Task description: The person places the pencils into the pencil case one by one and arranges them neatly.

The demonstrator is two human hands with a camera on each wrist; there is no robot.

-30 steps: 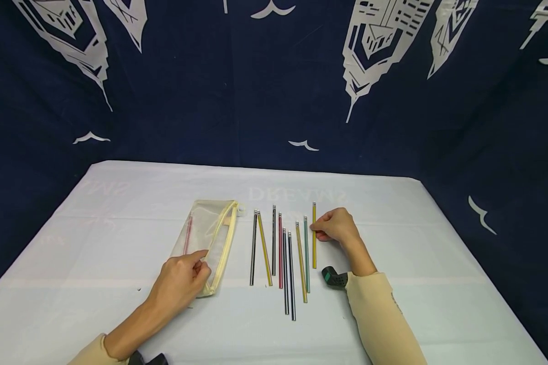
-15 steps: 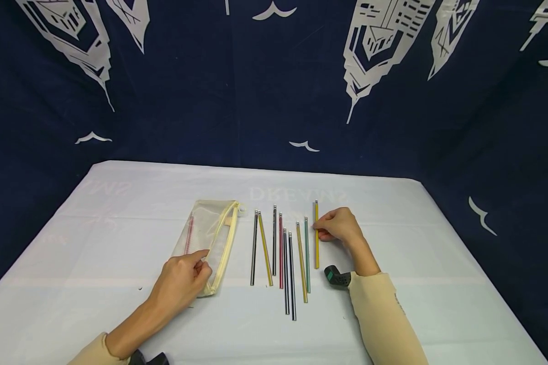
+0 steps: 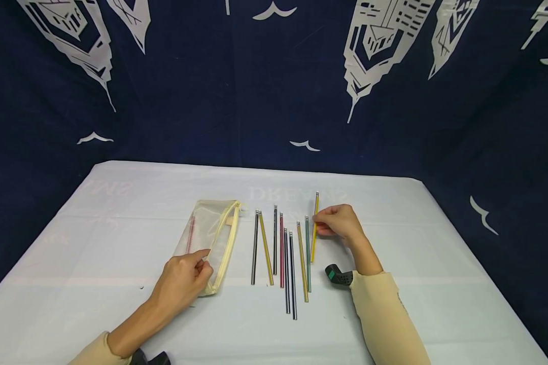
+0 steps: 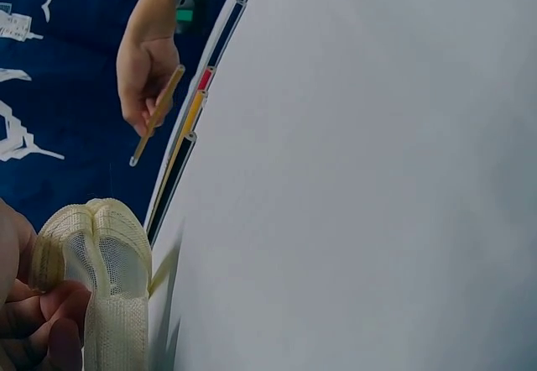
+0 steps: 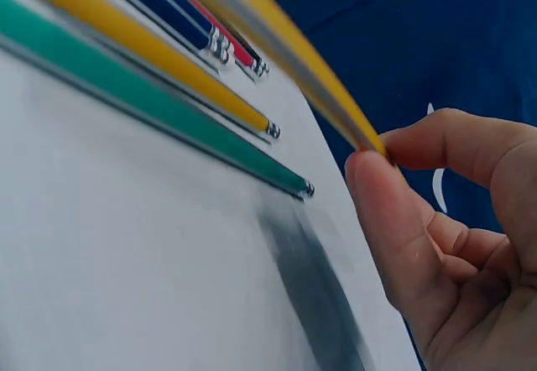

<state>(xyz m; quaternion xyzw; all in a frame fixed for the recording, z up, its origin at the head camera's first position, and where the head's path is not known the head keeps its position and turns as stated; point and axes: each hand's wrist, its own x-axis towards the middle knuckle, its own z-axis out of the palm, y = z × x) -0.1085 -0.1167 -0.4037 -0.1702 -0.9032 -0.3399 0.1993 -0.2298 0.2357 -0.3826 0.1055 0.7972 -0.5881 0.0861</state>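
Observation:
My right hand [image 3: 340,222] pinches a yellow pencil [image 3: 313,248] between thumb and fingers. In the right wrist view this pencil [image 5: 295,56] is raised off the white table, and in the left wrist view it hangs tilted over the other pencils. A pale yellow mesh zip pouch [image 3: 204,218] lies left of the row, its zipper side gaping. The left hand [image 3: 182,279] pinches the pouch edge; up close, fingers [image 4: 63,304] hold the zipper band, with the mesh opening [image 4: 117,266] beside them. A reddish strip [image 3: 190,233] shows on the pouch.
Several pencils lie side by side between the hands: a green pencil [image 3: 308,253] nearest the right hand, then a yellow pencil [image 3: 302,263], dark blue ones, a red pencil [image 3: 281,253] and more. Behind the white table [image 3: 438,304] hangs a navy cloth [image 3: 237,101] with white prints.
My right hand has lifted the yellow pencil, moved it slightly away from me, and tilted its near end leftward toward the green pencil. The left hand stays on the pouch.

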